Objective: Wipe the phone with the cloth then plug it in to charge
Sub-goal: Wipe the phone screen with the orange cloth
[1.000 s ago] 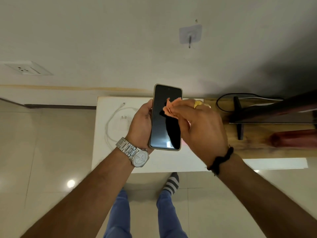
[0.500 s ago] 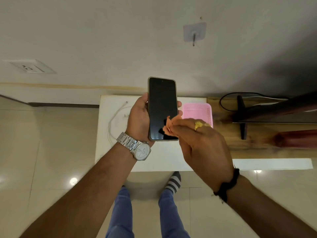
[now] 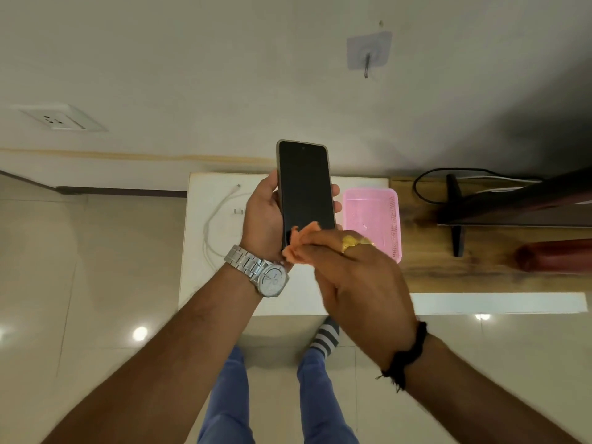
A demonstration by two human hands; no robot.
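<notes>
- Two hands are busy here: your left hand [image 3: 262,216] grips the phone [image 3: 306,190] upright by its long edges, thumb down one side and fingertips curled round the other, above the white table [image 3: 288,299].
- Your right hand [image 3: 355,277] has its fingers bunched round the orange cloth [image 3: 296,248], pressed to the bottom of the dark screen.
- One risk is the grip itself: the phone is held only by its edges, so a hard sideways rub low on the glass could, I judge, lever it out of your fingers and drop it on the table or the tiled floor.
- Much of the upper screen lies clear of the cloth, so stopping now may leave it unwiped; whether it is clean I cannot tell.
- The white charging cable [image 3: 213,225] and its adapter [image 3: 237,212] lie on the table behind your left hand, well apart from the wall socket [image 3: 59,120].
- Reaching for the cable with the cloth in hand could snag the loop and drag the adapter off the edge.
</notes>
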